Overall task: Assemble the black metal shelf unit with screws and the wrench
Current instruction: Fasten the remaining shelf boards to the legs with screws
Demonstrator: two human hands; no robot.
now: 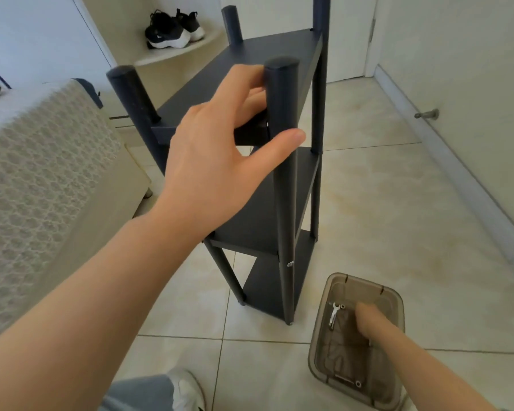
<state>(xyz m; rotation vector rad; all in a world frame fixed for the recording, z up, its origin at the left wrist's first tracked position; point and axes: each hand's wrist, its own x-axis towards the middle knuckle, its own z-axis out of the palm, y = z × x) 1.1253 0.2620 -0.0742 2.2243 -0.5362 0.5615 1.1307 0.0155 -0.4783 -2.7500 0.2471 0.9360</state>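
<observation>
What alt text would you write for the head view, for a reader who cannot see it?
A person's left hand grips the front post of a black shelf unit on a tiled floor, while the right hand reaches into a translucent box holding a wrench.

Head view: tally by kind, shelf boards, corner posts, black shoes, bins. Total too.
shelf board: 3
corner post: 4
black shoe: 2
bin: 1
total: 10
</observation>
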